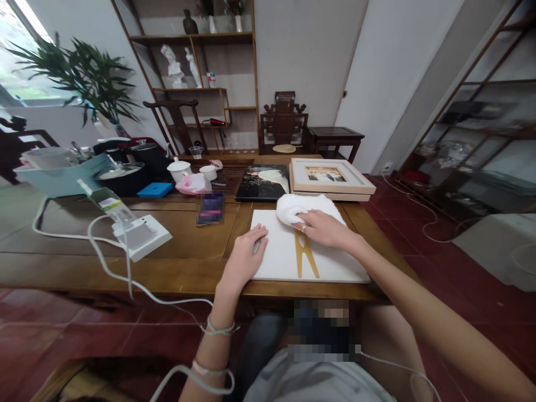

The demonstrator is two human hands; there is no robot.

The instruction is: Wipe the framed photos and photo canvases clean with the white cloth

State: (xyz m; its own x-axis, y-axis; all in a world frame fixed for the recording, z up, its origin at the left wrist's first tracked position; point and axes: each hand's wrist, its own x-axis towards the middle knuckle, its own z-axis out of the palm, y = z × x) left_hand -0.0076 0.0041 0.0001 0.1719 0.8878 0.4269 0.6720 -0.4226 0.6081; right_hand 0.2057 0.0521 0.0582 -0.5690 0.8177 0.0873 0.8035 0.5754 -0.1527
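Two hands in play, a left hand (pixel 249 251) and a right hand (pixel 321 228)! One white cloth (pixel 288 207), one white board (pixel 274 251), and a single yellow shape (pixel 302 259). Along the table (pixel 196 245): one dark picture panel (pixel 255 184), at least one pale frame (pixel 355 187), though the lower layer's count is unclear, one blue box (pixel 154 190), and two small white vessels (pixel 180 168). Up on the shelves (pixel 192 39) it's two white figures (pixel 171 67) and three vases (pixel 190 23), one dark, two white. Two bands (pixel 220 330) on the left arm, one ring (pixel 304 229) on the right!
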